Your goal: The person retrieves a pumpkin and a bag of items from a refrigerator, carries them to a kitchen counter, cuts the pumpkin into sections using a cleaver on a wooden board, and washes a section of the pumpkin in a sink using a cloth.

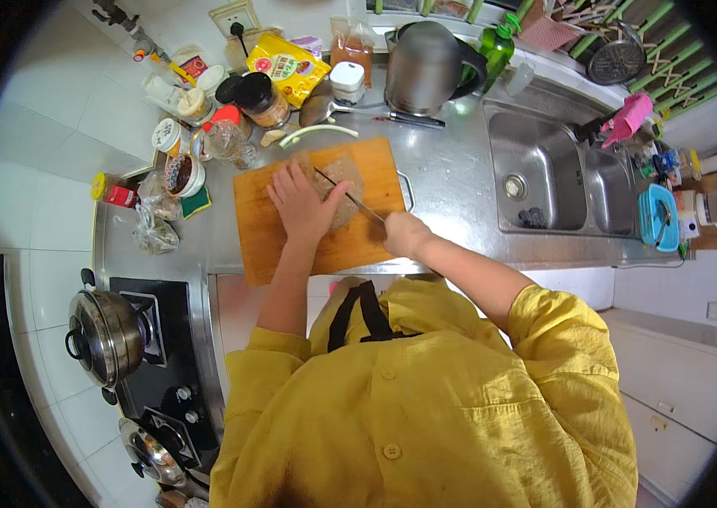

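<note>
On the wooden cutting board (269, 247) lies a flat, greyish-brown round of food (349, 174); its exact kind is unclear. My left hand (301, 200) rests flat over the left part of this food, fingers spread and thumb pointing to the right, hiding some of it. A kitchen knife (364, 208) is gripped by its handle in my right hand (406, 235), at the board's right side. Its narrow dark blade slants up and left across the food, passing close to my left thumb. My right fingers hide most of the handle.
Behind the board lie a pale green stalk (320, 129), a ladle (320, 111) and jars (263, 98). An electric kettle (422, 70) stands at the back, left of the double sink (539, 168). To the left, a lidded pot (104, 336) sits on the gas stove (168, 381).
</note>
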Available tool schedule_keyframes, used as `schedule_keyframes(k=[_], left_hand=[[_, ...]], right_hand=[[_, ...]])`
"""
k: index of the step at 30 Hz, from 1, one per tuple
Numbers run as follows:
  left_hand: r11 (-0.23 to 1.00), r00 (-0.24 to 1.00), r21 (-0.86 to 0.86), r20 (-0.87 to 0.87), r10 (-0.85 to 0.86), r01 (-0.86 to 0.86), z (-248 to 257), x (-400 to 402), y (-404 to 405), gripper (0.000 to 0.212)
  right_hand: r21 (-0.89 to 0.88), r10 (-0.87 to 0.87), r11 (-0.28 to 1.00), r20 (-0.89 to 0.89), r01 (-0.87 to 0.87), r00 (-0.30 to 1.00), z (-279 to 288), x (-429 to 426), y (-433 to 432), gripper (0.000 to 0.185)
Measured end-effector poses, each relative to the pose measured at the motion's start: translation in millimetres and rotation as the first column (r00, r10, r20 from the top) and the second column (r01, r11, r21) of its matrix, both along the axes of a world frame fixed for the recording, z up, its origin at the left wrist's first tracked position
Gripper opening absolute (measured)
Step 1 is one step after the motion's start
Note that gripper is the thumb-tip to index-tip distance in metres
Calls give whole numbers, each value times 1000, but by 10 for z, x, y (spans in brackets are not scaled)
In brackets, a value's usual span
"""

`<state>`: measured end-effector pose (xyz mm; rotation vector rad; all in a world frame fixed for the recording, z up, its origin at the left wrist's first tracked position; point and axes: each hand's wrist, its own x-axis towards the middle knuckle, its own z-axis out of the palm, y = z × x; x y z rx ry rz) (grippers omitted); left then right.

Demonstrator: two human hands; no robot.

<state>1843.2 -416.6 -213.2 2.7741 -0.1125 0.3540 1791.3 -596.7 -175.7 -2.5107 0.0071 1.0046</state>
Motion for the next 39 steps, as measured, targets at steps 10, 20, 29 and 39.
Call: schedule_keyframes(k=[10, 20, 29, 39], left_hand=[[991, 925, -129, -380, -11, -41, 72, 146, 31, 122], [997, 952, 14, -296, 78, -77, 146, 254, 46, 124], [991, 973, -126, -232, 5, -35, -11, 296, 351, 125], [982, 945, -95, -272, -182, 162, -46, 434, 482, 123]], right_hand=[[51, 26, 999, -118, -20, 993, 43, -1, 1, 22], [19, -72, 997, -102, 74, 992, -175, 69, 144, 21], [131, -15, 991, 82, 4, 997, -175, 106, 160, 18], [381, -242, 872, -209, 307, 947, -412, 104, -66, 17]])
